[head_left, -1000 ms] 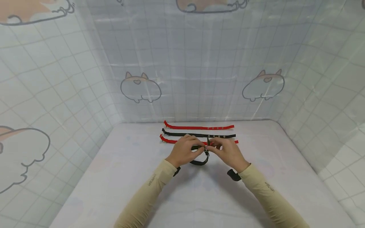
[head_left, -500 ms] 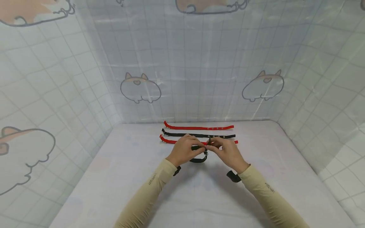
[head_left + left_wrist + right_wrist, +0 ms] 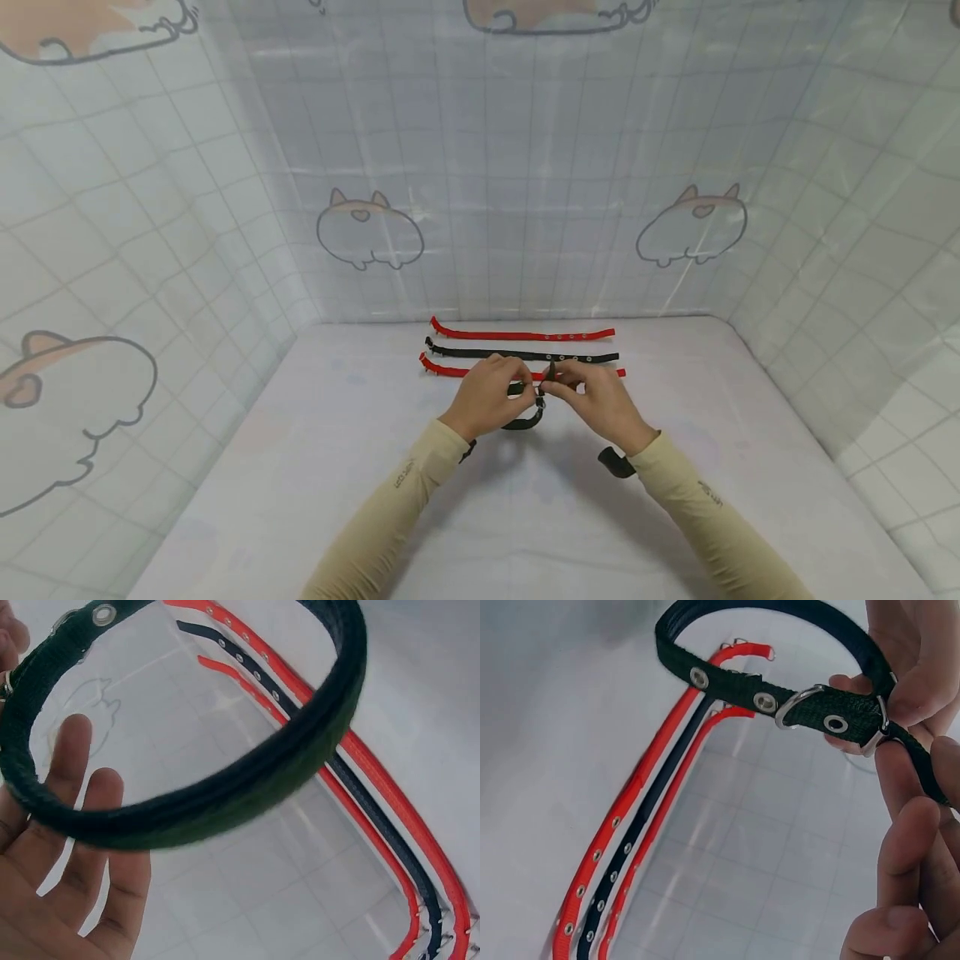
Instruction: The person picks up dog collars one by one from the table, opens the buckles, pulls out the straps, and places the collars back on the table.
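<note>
A dark green pet collar [image 3: 727, 688] with metal eyelets is bent into a loop between my two hands, above the white surface. My left hand [image 3: 491, 396] pinches it near the metal buckle [image 3: 871, 744]; in the left wrist view its lower fingers [image 3: 97, 802] spread loosely beside the loop. My right hand [image 3: 600, 398] pinches the strap's free end [image 3: 924, 769], which passes through the buckle. A D-ring [image 3: 785, 712] sits on the band near one eyelet. In the head view the hands cover most of the buckle.
Behind the hands, three straightened collars lie side by side: a red one [image 3: 517, 337], a black one [image 3: 487, 354] and another red one [image 3: 448, 371]. They have eyelets at the right and hardware at the left. A patterned sheet [image 3: 525, 208] forms the walls around the surface.
The loop's lower part has drawn up slightly and its side has shifted a little left. My left fingers are more arched at the buckle. My right hand stays in nearly the same place.
</note>
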Demonstrator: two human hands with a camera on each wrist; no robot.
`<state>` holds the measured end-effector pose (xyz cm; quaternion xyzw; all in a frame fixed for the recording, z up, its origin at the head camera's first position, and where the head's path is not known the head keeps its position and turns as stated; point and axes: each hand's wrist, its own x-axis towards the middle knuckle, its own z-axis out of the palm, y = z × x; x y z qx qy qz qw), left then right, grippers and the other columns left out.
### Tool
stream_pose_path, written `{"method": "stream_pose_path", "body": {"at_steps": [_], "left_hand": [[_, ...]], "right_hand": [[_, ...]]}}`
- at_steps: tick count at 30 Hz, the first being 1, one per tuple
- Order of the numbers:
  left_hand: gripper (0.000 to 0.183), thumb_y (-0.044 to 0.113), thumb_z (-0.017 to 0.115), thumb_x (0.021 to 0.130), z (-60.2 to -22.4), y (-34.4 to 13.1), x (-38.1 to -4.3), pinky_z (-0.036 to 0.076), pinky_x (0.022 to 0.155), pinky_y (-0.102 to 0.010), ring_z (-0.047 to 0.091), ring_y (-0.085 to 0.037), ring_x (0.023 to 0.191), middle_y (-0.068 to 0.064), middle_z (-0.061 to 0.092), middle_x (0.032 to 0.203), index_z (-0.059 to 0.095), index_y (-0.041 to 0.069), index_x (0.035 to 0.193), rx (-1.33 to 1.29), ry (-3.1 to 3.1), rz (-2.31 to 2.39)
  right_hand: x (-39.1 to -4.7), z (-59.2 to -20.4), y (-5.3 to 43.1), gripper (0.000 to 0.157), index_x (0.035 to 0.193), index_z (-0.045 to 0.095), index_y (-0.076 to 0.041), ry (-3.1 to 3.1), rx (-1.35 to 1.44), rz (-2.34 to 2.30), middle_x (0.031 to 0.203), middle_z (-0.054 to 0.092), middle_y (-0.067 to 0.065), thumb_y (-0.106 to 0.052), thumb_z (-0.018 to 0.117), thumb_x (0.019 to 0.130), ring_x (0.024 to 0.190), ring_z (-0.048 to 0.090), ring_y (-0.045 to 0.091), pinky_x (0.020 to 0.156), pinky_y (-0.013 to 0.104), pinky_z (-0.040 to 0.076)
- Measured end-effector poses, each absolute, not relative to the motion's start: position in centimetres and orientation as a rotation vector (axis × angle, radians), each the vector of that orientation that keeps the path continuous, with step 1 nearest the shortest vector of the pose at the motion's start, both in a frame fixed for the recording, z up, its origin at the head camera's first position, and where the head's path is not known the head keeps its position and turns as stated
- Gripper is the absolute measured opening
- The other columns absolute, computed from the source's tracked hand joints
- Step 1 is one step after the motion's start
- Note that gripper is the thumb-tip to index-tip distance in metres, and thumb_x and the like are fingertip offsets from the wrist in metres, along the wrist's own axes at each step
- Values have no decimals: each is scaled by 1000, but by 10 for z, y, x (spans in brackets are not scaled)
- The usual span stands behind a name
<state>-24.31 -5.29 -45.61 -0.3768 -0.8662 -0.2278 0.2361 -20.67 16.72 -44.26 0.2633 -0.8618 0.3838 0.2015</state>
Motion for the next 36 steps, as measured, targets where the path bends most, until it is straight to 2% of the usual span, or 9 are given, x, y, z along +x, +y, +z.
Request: {"method": "stream_pose_path", "body": {"at_steps": [4, 8, 11, 18, 25, 30, 36], "left_hand": [[10, 23, 60, 92, -458, -52, -242, 48, 72, -28, 56, -11, 82, 10, 68, 91, 67, 19, 98, -1026, -2382, -562], [22, 25, 56, 99, -458, -53, -240, 50, 76, -32, 60, -15, 90, 7, 71, 102, 75, 19, 111, -1058, -2321, -426], [25, 26, 55, 102, -458, -53, -237, 52, 81, -35, 61, -18, 96, 5, 71, 104, 76, 20, 114, -1079, -2281, -311], [25, 33, 59, 100, -458, -53, -231, 51, 91, -38, 63, -19, 104, 3, 71, 107, 75, 18, 110, -1156, -2232, -239], [23, 36, 68, 98, -460, -54, -232, 51, 86, -35, 63, -18, 99, 3, 73, 102, 77, 17, 108, -1243, -2148, -211], [21, 37, 70, 97, -461, -57, -235, 51, 81, -34, 61, -18, 93, 5, 73, 100, 77, 18, 102, -1211, -2117, -263], [20, 38, 70, 96, -459, -66, -241, 50, 77, -32, 62, -14, 92, 7, 74, 98, 77, 20, 102, -1103, -2125, -361]], "right_hand": [[-206, -442, 166, 20, 104, 75, -15, -2402, 737, 1069, 88, 75, -10, -29, 78, 91, 74, 67, 5, 55, 26, 48], [-204, -441, 166, 19, 104, 75, -16, -2390, 725, 1062, 88, 75, -9, -30, 78, 91, 75, 68, 5, 58, 28, 50], [-204, -442, 166, 22, 105, 75, -16, -2388, 706, 1045, 88, 75, -9, -33, 77, 91, 76, 67, 6, 57, 27, 49], [-204, -445, 168, 28, 108, 76, -13, -2382, 673, 1044, 84, 73, -10, -35, 77, 91, 69, 63, 4, 53, 27, 47], [-202, -446, 168, 28, 114, 74, -15, -2340, 700, 1069, 79, 70, -14, -31, 77, 92, 65, 60, 4, 51, 26, 44], [-202, -444, 172, 27, 119, 72, -17, -2285, 725, 1063, 85, 72, -12, -28, 75, 94, 70, 63, 6, 57, 27, 49], [-204, -442, 184, 41, 137, 58, -18, -2264, 658, 1136, 101, 72, -8, -27, 69, 99, 83, 63, 9, 69, 29, 50]]}}
